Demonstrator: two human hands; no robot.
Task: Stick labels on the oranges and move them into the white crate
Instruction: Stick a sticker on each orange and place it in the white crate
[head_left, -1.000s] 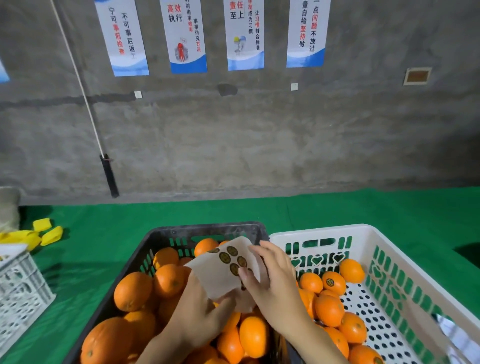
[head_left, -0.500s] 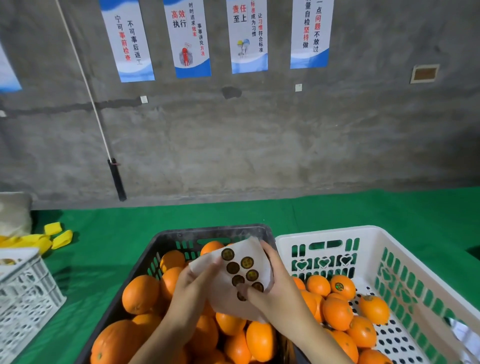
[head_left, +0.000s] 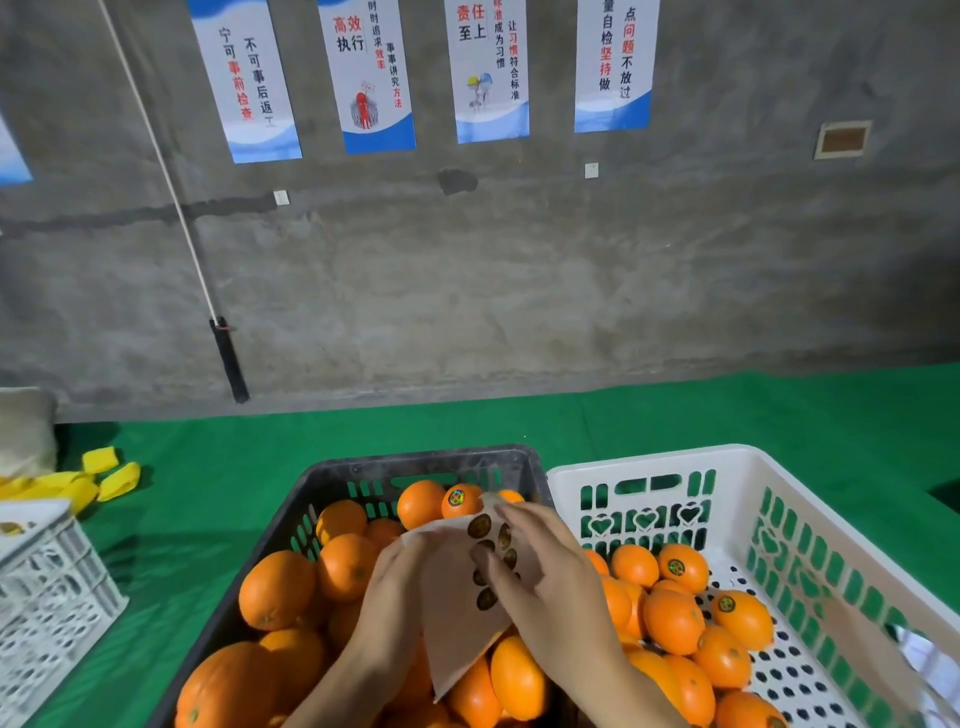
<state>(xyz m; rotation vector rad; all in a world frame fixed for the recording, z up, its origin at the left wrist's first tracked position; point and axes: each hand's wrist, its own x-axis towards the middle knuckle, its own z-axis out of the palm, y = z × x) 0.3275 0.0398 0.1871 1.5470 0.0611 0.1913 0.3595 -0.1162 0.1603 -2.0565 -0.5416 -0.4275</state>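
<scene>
The green mat (head_left: 727, 415) bears a black crate (head_left: 415, 460), white crate (head_left: 649, 457), another pale crate (head_left: 52, 597) and yellow scraps (head_left: 111, 475).

Pale paper sheet of round dark labels (head_left: 452, 613) tilts at lower centre over loose round oranges (head_left: 278, 590); labelled oranges (head_left: 675, 569) lie inside the white perforated plastic crate (head_left: 649, 457), lower right.

Above the black crate (head_left: 415, 460), left hand (head_left: 387, 597) and right hand (head_left: 550, 582) hold the label sheet (head_left: 452, 618)

Side by side, left crate (head_left: 332, 483) and right crate (head_left: 727, 462); label sheet (head_left: 454, 623) over left crate's oranges (head_left: 278, 590).
</scene>
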